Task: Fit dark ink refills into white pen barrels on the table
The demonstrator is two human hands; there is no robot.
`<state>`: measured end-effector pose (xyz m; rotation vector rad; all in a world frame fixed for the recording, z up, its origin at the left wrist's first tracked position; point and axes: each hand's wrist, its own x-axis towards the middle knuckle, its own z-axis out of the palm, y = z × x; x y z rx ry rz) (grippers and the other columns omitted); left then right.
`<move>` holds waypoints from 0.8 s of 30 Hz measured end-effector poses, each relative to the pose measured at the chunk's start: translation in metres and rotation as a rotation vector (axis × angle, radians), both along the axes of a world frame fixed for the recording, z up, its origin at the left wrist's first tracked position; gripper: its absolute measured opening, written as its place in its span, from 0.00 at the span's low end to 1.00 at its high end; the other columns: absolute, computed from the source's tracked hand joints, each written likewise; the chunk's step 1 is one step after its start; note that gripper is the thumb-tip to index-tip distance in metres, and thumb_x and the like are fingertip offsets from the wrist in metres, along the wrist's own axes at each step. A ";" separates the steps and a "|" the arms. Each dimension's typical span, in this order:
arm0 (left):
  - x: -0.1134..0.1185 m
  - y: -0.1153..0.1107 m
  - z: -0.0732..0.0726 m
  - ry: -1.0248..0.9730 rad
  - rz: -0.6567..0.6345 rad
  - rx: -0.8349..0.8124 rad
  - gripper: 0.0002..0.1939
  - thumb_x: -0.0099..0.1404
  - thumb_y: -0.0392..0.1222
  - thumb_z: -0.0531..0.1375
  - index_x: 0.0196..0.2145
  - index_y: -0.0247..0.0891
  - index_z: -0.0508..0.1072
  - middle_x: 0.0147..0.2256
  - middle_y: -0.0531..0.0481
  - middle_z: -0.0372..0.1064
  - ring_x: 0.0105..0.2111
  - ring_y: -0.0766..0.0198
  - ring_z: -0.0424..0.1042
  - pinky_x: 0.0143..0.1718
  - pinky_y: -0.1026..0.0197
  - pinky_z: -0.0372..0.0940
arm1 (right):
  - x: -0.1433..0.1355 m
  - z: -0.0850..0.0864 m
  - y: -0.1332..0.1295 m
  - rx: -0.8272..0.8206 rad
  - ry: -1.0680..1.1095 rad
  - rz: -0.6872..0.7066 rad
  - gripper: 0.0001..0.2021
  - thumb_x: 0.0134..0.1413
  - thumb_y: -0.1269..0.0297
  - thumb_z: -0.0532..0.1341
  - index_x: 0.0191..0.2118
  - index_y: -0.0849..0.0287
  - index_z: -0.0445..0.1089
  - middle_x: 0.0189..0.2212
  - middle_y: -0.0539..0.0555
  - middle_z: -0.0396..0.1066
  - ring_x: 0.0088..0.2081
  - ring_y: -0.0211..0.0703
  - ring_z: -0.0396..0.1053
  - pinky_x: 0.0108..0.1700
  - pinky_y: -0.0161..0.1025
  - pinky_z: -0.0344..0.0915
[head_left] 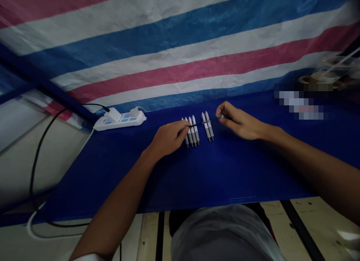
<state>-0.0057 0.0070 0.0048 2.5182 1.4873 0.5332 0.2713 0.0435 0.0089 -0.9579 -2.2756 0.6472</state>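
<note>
My left hand [171,138] is closed, thumb and fingers pinching a thin dark pen refill [197,125] that points to the right. Its far end reaches over two white-and-grey pens [208,131] lying side by side on the blue table. Several more such pens [192,135] lie in a row beside the left fingertips, partly covered by them. To the right of the pens, my right hand [237,120] is closed on a small whitish piece [221,116], mostly hidden by the fingers; its kind cannot be made out.
A white power strip [123,119] with plugs and cables stands at the table's back left. The blue table [225,171] ends in front of my body. Behind it hangs a striped sheet [180,71]. A blurred-out item [300,105] lies at the back right.
</note>
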 end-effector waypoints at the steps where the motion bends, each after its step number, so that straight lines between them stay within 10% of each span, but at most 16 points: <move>1: 0.000 0.000 -0.001 -0.002 -0.007 0.005 0.19 0.75 0.46 0.48 0.51 0.42 0.76 0.45 0.47 0.80 0.43 0.53 0.78 0.44 0.54 0.69 | -0.001 0.000 -0.001 0.001 -0.006 0.005 0.09 0.67 0.57 0.55 0.44 0.57 0.66 0.29 0.50 0.70 0.26 0.40 0.63 0.29 0.38 0.59; 16: 0.005 -0.002 -0.003 -0.077 -0.092 0.028 0.20 0.77 0.46 0.49 0.57 0.41 0.75 0.49 0.46 0.79 0.48 0.56 0.78 0.51 0.55 0.70 | -0.011 -0.005 -0.009 -0.008 0.095 0.009 0.12 0.63 0.54 0.64 0.39 0.58 0.79 0.17 0.43 0.60 0.18 0.32 0.51 0.23 0.36 0.52; 24: -0.006 0.006 0.000 -0.196 0.080 0.043 0.10 0.73 0.45 0.56 0.46 0.39 0.73 0.41 0.47 0.79 0.41 0.58 0.77 0.47 0.56 0.70 | -0.004 0.000 -0.002 -0.012 0.165 -0.122 0.14 0.61 0.52 0.65 0.38 0.59 0.80 0.17 0.44 0.57 0.20 0.33 0.51 0.22 0.35 0.49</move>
